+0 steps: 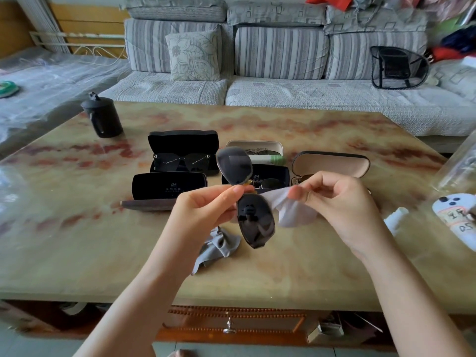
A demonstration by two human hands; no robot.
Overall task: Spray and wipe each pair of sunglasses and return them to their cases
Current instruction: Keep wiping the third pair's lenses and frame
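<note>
My left hand point(206, 206) pinches a pair of dark sunglasses point(255, 222) at the bridge, holding them on end above the table. My right hand point(334, 202) pinches a white cloth point(291, 210) just right of the lower lens. A grey cloth point(219, 247) lies crumpled on the table below. Behind stand several open cases: a black one holding dark sunglasses point(184, 161), an empty black case point(167, 188), another black case point(270, 176), a white case point(255, 148) and a beige-lined case point(331, 164). A white spray bottle point(396, 220) lies at the right.
The marble-patterned table point(103, 240) carries a black lidded container point(103, 117) at the back left. A phone with a paper label point(456, 217) and a clear plastic item point(458, 163) sit at the right edge. A striped sofa point(257, 60) stands behind the table.
</note>
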